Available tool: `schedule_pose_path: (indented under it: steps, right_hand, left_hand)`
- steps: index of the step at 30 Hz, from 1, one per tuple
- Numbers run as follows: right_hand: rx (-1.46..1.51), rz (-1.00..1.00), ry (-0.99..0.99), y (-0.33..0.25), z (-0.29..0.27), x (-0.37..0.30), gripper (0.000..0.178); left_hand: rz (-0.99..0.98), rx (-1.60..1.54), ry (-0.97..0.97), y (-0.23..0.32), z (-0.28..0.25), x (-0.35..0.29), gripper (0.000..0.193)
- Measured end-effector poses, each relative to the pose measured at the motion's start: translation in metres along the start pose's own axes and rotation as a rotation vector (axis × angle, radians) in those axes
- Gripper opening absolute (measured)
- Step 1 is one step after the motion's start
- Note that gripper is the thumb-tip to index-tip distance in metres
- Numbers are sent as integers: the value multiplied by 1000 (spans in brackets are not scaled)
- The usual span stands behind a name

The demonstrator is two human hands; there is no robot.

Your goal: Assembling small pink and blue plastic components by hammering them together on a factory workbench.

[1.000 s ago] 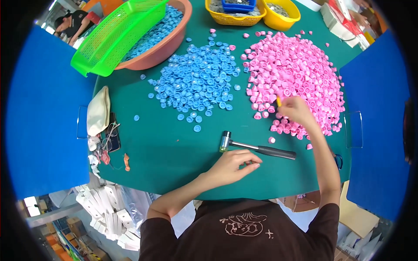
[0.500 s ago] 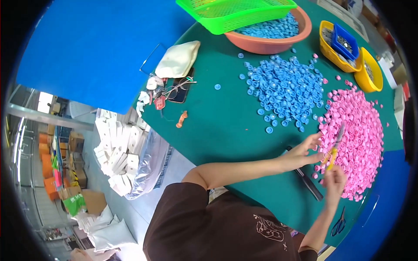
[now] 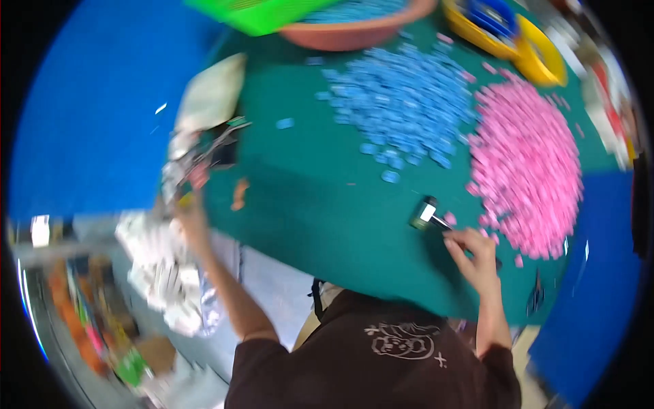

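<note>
My right hand is closed around a small hammer at the right front of the green table. The hammer has a dark head with a pale patch and a thin metal shaft; its grip is mostly hidden by my hand. Just beyond it lies a loose pink cap. Far to the left, my left hand is at the table's edge, beside a blurred cluster of small things. A patch of yellow shows at its fingertips. Motion smears those fingers, so their grip is unclear.
Large heaps of blue caps and pink caps cover the far right. Behind them are an orange basin, a green basket and yellow baskets. Dark scissors lie near the right edge. A cream pouch lies left.
My left hand has swung from the pink heap to the left table edge. My right hand has let go of the yellow-handled bladed tool and taken hold of the hammer. The view has shifted.
</note>
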State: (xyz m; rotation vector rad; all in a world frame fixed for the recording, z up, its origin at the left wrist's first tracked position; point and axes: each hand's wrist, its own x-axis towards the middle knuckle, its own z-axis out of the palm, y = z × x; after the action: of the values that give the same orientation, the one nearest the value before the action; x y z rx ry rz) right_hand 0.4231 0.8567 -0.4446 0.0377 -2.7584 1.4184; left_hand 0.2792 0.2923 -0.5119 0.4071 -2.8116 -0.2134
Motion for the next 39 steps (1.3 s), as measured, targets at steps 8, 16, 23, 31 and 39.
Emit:
schedule_pose_path:
  steps: [8, 16, 23, 31, 39]
  right_hand:
    - [-275, 98, 216, 29, -6, -42, 23]
    - [-411, 182, 165, 42, -1, -45, 32]
    - [-245, 112, 106, 36, -10, -58, 29]
    - [521, 453, 352, 47, -20, -94, 22]
    - [671, 630, 494, 49, -13, -113, 25]
  left_hand:
    - [-237, 117, -17, -14, 10, 30, 73]
    - [-119, -66, 103, 2, 13, 15, 58]
    - [141, -679, 52, 195, 2, -47, 22]
    - [1094, -794, -455, 390, 1, -143, 28]
    - [1185, -725, -578, 400, 26, -165, 30]
